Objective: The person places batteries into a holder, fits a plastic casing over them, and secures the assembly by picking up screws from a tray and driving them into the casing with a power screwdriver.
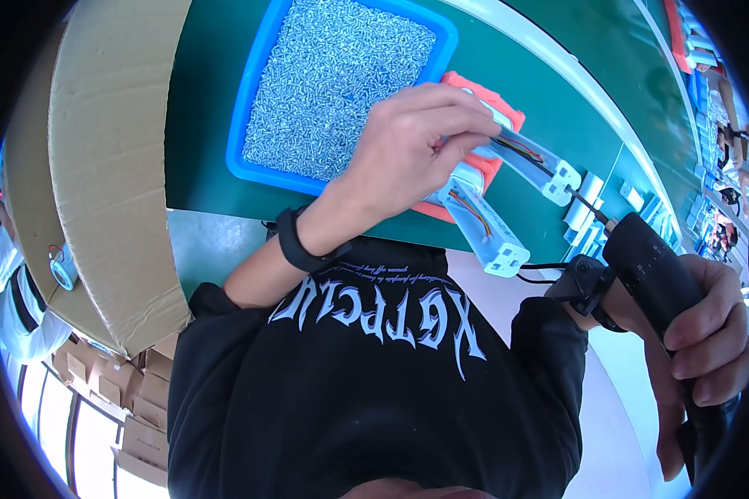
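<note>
Left hand (412, 145) pinches white plastic housing (524, 154) on green tabletop (200, 100); right hand (699, 333) grips black electric screwdriver (653, 270). Blue screw tray (254, 71) beside brown cardboard box (108, 166).

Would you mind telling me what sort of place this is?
Probably an assembly workstation in a factory: a blue tray full of small screws sits on a green bench, the right hand grips a black electric screwdriver, and the left hand steadies white plastic housings showing wires.
</note>
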`<action>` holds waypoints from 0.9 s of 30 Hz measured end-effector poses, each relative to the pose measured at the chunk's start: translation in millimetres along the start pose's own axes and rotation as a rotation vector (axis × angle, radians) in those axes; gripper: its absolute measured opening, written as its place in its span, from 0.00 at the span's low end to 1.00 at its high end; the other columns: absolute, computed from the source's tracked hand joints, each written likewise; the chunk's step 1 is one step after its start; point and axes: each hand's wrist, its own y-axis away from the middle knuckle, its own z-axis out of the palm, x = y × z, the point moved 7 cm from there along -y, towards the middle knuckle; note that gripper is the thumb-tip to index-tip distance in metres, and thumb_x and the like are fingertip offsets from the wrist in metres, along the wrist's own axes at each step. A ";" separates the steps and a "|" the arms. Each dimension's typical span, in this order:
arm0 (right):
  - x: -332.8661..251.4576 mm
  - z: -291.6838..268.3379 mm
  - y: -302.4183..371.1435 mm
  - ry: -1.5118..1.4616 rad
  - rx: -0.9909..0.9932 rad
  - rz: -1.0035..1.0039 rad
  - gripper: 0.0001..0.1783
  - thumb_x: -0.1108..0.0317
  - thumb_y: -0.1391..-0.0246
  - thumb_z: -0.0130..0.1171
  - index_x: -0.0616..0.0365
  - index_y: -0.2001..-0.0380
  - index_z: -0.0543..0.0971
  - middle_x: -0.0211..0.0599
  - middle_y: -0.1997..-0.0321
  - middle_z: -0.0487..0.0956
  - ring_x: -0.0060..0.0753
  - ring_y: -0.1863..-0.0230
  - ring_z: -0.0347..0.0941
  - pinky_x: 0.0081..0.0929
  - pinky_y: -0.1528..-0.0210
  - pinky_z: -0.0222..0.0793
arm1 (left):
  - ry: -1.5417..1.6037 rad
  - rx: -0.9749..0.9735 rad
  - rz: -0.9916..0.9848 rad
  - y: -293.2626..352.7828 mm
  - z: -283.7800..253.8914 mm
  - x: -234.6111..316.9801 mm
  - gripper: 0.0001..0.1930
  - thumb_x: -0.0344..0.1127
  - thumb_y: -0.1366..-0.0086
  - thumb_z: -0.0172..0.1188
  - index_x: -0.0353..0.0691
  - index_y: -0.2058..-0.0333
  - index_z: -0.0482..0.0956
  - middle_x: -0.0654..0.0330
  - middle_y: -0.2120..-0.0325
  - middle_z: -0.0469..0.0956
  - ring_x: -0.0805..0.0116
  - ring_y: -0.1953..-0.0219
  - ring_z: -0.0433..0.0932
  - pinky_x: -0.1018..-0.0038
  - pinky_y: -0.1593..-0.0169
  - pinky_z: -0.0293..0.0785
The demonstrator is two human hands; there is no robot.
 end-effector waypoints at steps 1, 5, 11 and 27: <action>1.1 2.0 -1.5 -0.007 0.003 0.004 0.24 0.68 0.53 0.66 0.54 0.55 0.66 0.31 0.73 0.74 0.25 0.79 0.74 0.20 0.78 0.77 | 0.052 -0.005 -0.004 0.3 5.9 -2.0 0.10 0.21 0.47 0.64 0.39 0.65 0.85 0.58 0.66 0.83 0.66 0.63 0.82 0.74 0.60 0.80; 5.1 7.2 -5.9 -0.040 0.018 0.020 0.31 0.59 0.45 0.60 0.49 0.42 0.59 0.32 0.72 0.71 0.29 0.80 0.72 0.27 0.81 0.78 | 0.181 -0.002 -0.053 -0.4 10.9 -13.9 0.10 0.20 0.48 0.63 0.38 0.66 0.85 0.58 0.65 0.83 0.66 0.61 0.82 0.74 0.57 0.79; -8.8 -10.0 2.2 -0.037 -0.071 -0.071 0.11 0.79 0.59 0.69 0.59 0.74 0.76 0.30 0.76 0.77 0.21 0.80 0.75 0.13 0.76 0.76 | 0.186 0.007 -0.026 2.4 11.6 -18.7 0.11 0.18 0.49 0.62 0.38 0.67 0.85 0.58 0.65 0.83 0.65 0.59 0.82 0.73 0.55 0.79; -6.2 -11.2 0.0 -0.166 -0.239 -0.024 0.28 0.36 0.63 0.71 0.50 0.80 0.76 0.21 0.73 0.78 0.18 0.78 0.76 0.13 0.73 0.76 | 0.115 -0.039 -0.018 1.7 12.8 -20.9 0.09 0.19 0.48 0.62 0.36 0.67 0.84 0.59 0.63 0.82 0.66 0.59 0.81 0.75 0.58 0.79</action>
